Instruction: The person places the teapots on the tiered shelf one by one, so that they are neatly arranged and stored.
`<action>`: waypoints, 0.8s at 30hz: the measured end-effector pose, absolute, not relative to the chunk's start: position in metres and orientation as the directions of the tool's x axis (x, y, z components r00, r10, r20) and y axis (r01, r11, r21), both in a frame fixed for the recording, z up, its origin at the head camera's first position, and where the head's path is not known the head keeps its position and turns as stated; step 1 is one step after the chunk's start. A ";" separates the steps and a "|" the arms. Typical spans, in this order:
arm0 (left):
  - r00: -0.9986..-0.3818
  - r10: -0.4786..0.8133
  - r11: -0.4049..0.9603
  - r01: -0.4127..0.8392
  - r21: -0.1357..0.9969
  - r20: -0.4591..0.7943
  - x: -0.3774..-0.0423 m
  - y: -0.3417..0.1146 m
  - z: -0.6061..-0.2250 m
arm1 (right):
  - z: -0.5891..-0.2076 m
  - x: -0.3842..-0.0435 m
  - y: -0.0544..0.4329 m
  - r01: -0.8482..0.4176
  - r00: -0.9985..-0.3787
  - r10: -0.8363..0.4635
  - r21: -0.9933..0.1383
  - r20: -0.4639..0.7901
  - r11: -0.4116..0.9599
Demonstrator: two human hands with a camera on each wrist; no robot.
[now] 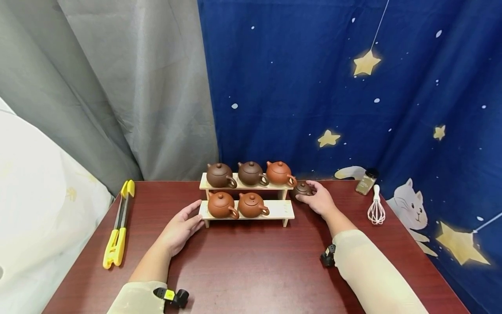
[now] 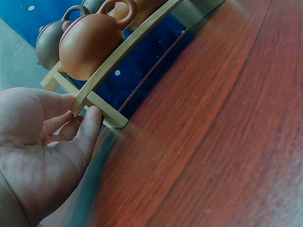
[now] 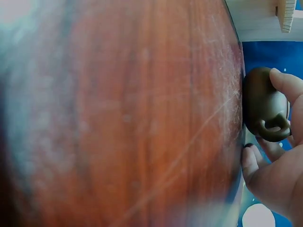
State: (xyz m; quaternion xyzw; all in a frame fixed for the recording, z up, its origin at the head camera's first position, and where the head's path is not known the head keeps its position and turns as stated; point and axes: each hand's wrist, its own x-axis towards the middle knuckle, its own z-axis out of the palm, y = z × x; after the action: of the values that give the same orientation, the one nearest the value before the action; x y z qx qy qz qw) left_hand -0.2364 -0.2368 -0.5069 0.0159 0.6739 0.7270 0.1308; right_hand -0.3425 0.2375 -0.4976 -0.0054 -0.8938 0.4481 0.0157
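A two-tier wooden display rack stands on the table. My left hand pinches the left end of its lower shelf, thumb and fingers at the corner in the left wrist view. Two reddish-brown teapots sit on that shelf. On the upper shelf are two dark brown teapots and one reddish-brown teapot. Just right of the rack, my right hand holds another dark brown teapot around its body, thumb on its near side. That teapot appears to rest on the table; the hand partly hides it.
Yellow-handled tongs lie at the table's left side. A spice jar with a black lid and a white whisk are at the right. Grey and blue curtains hang behind the table.
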 end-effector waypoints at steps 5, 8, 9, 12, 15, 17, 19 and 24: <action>-0.965 0.210 -0.052 -0.171 0.984 -0.157 -0.237 -0.237 -0.507 | -0.497 -0.342 0.238 0.002 -0.999 0.033 -0.785 0.024 0.619; -0.966 0.206 -0.051 -0.171 0.984 -0.157 -0.237 -0.236 -0.508 | -0.496 -0.340 0.239 -0.001 -0.999 0.033 -0.782 0.027 0.624; -0.966 0.205 -0.051 -0.171 0.984 -0.157 -0.237 -0.236 -0.508 | -0.496 -0.340 0.239 -0.001 -0.999 0.034 -0.779 0.029 0.628; -0.966 0.204 -0.053 -0.172 0.984 -0.158 -0.237 -0.236 -0.508 | -0.494 -0.336 0.242 0.003 -0.999 0.042 -0.777 0.031 0.630; -0.966 0.203 -0.059 -0.176 0.983 -0.161 -0.237 -0.235 -0.508 | -0.490 -0.329 0.244 0.007 -0.998 0.054 -0.785 0.034 0.619; -0.966 0.204 -0.059 -0.176 0.983 -0.161 -0.237 -0.235 -0.508 | -0.486 -0.322 0.245 0.006 -0.997 0.061 -0.801 0.038 0.599; -0.966 0.199 -0.058 -0.178 0.982 -0.163 -0.236 -0.235 -0.507 | -0.481 -0.315 0.245 -0.003 -0.997 0.060 -0.813 0.047 0.582; -0.966 0.200 -0.049 -0.179 0.983 -0.166 -0.236 -0.235 -0.506 | -0.471 -0.292 0.244 -0.030 -0.996 0.051 -0.831 0.070 0.555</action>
State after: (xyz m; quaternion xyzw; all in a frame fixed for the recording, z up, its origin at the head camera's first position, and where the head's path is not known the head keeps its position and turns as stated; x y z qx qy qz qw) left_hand -0.2363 -0.2353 -0.5062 0.0079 0.6770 0.7242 0.1307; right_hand -0.2917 0.2443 -0.4713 -0.0058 -0.8807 0.4716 0.0431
